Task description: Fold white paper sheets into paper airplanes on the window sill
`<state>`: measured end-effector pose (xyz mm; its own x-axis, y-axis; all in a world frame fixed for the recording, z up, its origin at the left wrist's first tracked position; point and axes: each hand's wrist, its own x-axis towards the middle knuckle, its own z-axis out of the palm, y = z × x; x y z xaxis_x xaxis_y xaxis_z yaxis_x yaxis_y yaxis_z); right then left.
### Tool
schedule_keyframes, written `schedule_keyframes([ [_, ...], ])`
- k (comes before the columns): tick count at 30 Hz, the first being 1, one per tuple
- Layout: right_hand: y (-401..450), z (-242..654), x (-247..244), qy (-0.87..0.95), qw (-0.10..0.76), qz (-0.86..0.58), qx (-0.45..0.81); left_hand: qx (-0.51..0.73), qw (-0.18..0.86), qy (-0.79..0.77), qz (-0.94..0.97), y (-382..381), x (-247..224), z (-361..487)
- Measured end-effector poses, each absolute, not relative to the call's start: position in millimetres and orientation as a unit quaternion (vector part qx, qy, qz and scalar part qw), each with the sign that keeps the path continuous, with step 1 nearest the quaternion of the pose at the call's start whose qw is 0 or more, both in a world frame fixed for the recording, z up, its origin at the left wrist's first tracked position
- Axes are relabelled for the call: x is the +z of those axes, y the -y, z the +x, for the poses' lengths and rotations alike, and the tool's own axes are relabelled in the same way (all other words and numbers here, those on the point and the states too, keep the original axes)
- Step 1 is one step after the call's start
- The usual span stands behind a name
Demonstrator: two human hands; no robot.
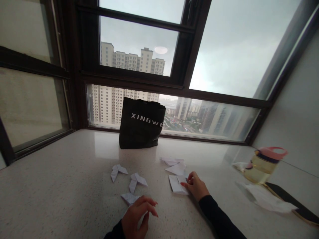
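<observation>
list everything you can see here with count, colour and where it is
bag: 1, black with white lettering, back of the counter by the window
folded paper pieces: 2, white, side by side on the counter left of centre
folded paper: 1, white, at the left hand
paper sheet: 1, white, part folded, under the right hand's fingers
more folded papers: a small pile, white, behind that sheet
bottle: 1, clear with pink lid, right
tissue: 1, white, in front of the bottle
counter: 1, pale speckled
left hand: 1, curled, dark sleeve
right hand: 1, dark sleeve
</observation>
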<state>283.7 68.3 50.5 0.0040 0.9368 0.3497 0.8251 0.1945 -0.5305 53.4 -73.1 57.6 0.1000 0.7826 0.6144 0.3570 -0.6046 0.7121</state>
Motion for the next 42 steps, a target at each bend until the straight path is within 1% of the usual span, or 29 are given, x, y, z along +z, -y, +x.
schedule_keyframes([
  [12, -70.4, 284.3, 49.5, 0.705, 0.337, -0.621, 0.067, 0.525, 0.188, -0.387, 0.734, 71.7, 52.7, 53.8],
  [17, -70.7, 288.9, 54.8, 0.714, 0.341, -0.61, 0.052, 0.499, 0.143, -0.397, 0.757, 63.9, 57.9, 41.0],
  [19, -68.9, 289.8, 61.6, 0.717, 0.349, -0.602, 0.042, 0.459, 0.103, -0.439, 0.766, 51.2, 62.6, 22.0],
  [21, -63.3, 285.4, 68.8, 0.728, 0.354, -0.587, 0.037, 0.365, 0.037, -0.573, 0.733, 34.5, 65.7, -2.9],
  [25, -38.1, 250.0, 74.7, 0.788, 0.328, -0.517, 0.058, 0.307, 0.006, -0.684, 0.661, 7.5, 60.2, -46.6],
  [28, -19.2, 205.0, 72.3, 0.864, 0.267, -0.42, 0.074, 0.267, 0.0, -0.743, 0.614, 1.5, 49.8, -59.8],
  [31, -17.2, 162.0, 70.5, 0.86, 0.227, -0.448, 0.089, 0.236, 0.001, -0.769, 0.594, 1.4, 43.6, -61.7],
  [36, -35.7, 127.0, 66.8, 0.832, 0.244, -0.483, 0.118, 0.218, 0.019, -0.746, 0.629, 0.2, 44.5, -62.8],
  [42, -20.6, 150.5, 57.6, 0.804, 0.284, -0.484, 0.196, 0.227, 0.044, -0.727, 0.647, 4.3, 48.6, -56.0],
])
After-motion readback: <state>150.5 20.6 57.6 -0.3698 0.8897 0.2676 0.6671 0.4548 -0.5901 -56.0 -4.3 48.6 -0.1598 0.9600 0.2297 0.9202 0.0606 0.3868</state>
